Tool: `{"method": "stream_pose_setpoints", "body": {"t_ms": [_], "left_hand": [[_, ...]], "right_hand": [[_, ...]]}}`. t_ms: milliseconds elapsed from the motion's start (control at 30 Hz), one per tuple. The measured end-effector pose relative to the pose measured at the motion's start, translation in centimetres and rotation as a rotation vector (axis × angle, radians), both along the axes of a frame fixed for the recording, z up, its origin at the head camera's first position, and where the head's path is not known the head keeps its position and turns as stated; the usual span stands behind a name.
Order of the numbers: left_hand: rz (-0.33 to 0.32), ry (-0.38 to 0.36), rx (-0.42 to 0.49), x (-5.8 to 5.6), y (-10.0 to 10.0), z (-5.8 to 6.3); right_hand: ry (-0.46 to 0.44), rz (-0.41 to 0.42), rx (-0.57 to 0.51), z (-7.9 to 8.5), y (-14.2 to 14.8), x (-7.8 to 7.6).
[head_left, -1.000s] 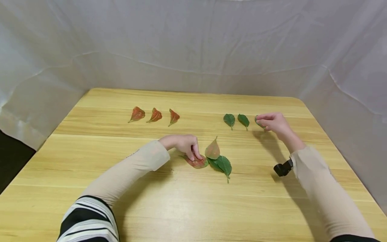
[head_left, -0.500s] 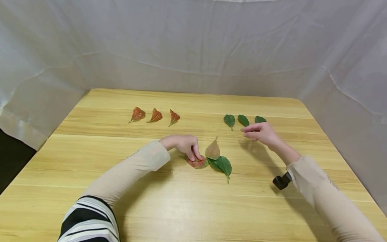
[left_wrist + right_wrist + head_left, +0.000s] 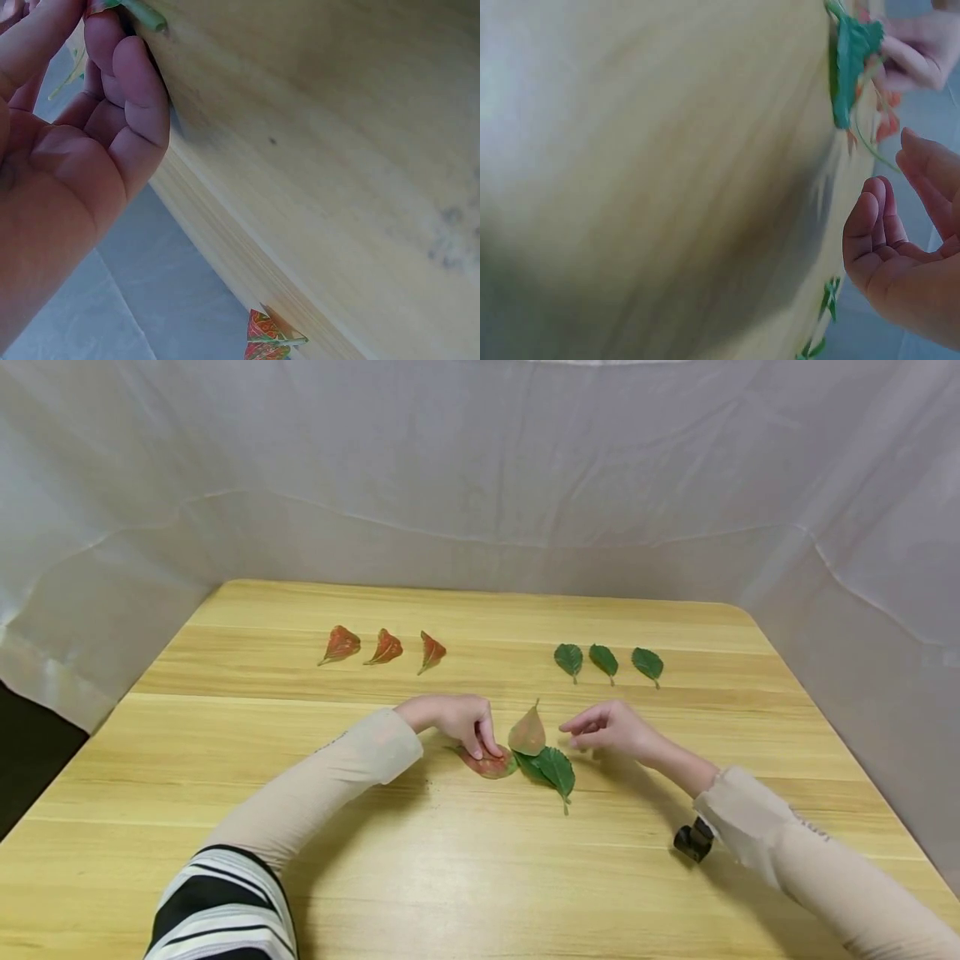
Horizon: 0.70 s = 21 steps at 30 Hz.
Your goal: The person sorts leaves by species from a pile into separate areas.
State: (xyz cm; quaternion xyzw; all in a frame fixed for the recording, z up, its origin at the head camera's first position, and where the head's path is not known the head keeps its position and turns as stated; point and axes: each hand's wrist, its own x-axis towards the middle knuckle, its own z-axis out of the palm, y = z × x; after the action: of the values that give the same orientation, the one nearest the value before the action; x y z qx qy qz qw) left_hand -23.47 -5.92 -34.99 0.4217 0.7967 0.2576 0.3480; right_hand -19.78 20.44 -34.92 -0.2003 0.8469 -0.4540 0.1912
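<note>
Near the middle of the table, my left hand (image 3: 459, 718) pinches a red-and-green leaf (image 3: 493, 767) that lies at the side of a small pile. In the left wrist view, a bit of leaf with a thick stem (image 3: 144, 13) shows by those fingertips. The pile also has a dull reddish leaf (image 3: 528, 733), stem pointing away, and overlapping green leaves (image 3: 557, 768) with toothed edges. Just right of the pile hovers my right hand (image 3: 617, 730). Its thumb and fingers are apart with nothing between them in the right wrist view.
At the back left of the wooden table (image 3: 450, 877), three curled red leaves stand in a row, the nearest to the middle being a narrow red leaf (image 3: 432, 652). Three green leaves, including an end leaf (image 3: 647, 664), form a row at the back right. Pale curtains (image 3: 480, 485) enclose the table.
My right hand has let go of the green leaf at the right end of the back row and moved left and nearer, to beside the pile. My left hand has stayed put.
</note>
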Motion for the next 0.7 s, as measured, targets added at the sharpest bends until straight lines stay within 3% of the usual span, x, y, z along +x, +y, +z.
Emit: {"method": "stream_pose_setpoints", "body": {"t_ms": [500,700], "left_hand": [[0.005,-0.011,-0.001,0.0,-0.1,-0.1],[-0.006,0.000,0.007,0.0,-0.1,0.0]], "right_hand": [[0.067,0.145,0.033,-1.3,-0.7,0.7],[0.081,0.163,0.059,-1.5,-0.8,0.8]]}}
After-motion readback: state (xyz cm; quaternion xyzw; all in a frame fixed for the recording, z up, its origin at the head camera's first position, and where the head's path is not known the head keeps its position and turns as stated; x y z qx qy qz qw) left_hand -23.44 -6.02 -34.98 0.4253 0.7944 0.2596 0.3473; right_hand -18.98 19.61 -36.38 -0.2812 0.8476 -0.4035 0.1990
